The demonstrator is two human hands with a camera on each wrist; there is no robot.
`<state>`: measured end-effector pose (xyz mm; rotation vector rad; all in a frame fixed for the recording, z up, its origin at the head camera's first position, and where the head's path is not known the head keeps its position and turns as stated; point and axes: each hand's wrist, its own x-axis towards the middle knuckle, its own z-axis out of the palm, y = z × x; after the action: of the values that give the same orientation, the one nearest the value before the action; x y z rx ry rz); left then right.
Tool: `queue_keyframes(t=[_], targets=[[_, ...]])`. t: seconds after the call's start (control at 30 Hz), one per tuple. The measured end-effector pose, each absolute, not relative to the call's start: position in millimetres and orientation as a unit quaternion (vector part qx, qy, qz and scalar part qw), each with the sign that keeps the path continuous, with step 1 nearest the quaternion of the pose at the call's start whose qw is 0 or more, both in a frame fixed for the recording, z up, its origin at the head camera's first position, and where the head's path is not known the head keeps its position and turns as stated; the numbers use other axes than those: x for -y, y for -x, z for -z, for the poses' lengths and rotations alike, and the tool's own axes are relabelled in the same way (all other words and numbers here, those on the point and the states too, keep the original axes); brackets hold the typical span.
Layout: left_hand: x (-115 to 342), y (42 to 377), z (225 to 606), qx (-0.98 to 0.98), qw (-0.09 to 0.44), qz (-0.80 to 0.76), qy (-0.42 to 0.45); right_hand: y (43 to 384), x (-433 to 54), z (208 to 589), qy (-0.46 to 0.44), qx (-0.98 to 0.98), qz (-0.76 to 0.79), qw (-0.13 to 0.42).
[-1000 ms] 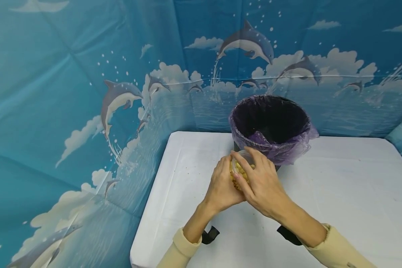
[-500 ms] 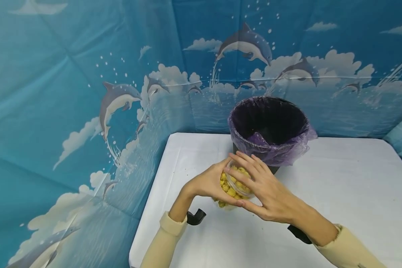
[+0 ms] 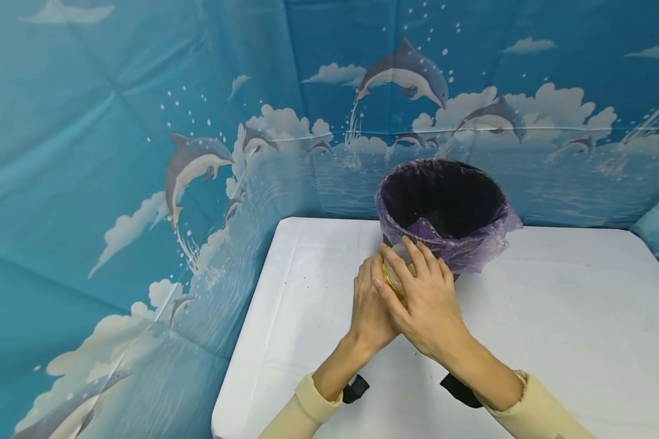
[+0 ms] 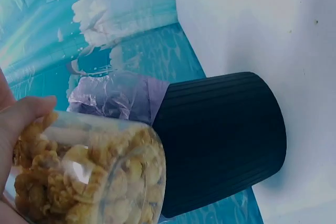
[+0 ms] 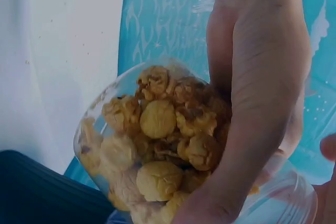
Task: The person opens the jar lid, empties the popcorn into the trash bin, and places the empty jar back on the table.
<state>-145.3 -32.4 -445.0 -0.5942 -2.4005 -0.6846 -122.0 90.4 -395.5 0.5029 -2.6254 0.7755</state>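
Note:
A clear plastic jar (image 4: 94, 166) full of popcorn (image 5: 160, 119) is between the two hands, just in front of the bin. My left hand (image 3: 370, 308) wraps round the jar's body; in the left wrist view one finger lies along its side. From above, my right hand (image 3: 425, 308) covers the jar's top, its fingers bent over the clear ridged lid (image 5: 281, 198). Most of the jar is hidden behind the hands in the head view. The right wrist view shows the left hand clasping the jar and a right fingertip near the lid.
A black bin (image 4: 220, 140) with a purple liner (image 3: 472, 253) stands at the back of the white table (image 3: 571, 329), close beyond the hands. Small crumbs dot the table at left. A blue dolphin-print curtain (image 3: 329, 177) hangs behind and along the left.
Half a second ago the left wrist was further left and more of the jar showed. Since then the hands have turned against each other and moved slightly up towards the bin.

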Motion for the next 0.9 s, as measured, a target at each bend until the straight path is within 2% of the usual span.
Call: queue_keyframes(t=[0.1,0.2,0.43,0.53,0.7,0.9], targets=[[31,144,445,0.897,0.296,0.254,0.209,123,-88,401,-0.186,0.919,-0.270,0.219],[34,145,443,0.891,0.283,0.290,0.205,125,-90,404,-0.217,0.906,-0.267,0.245],[49,148,436,0.869,0.224,0.369,0.243,130,-101,404,-0.297,0.880,-0.274,0.249],[56,148,432,0.861,0.182,0.395,0.264,131,-106,402,-0.329,0.873,-0.267,0.241],[73,154,422,0.823,0.046,0.472,0.313,132,-116,399,-0.400,0.847,-0.256,0.239],[94,174,417,0.731,-0.170,0.511,0.420,130,-121,401,-0.512,0.766,-0.273,0.278]])
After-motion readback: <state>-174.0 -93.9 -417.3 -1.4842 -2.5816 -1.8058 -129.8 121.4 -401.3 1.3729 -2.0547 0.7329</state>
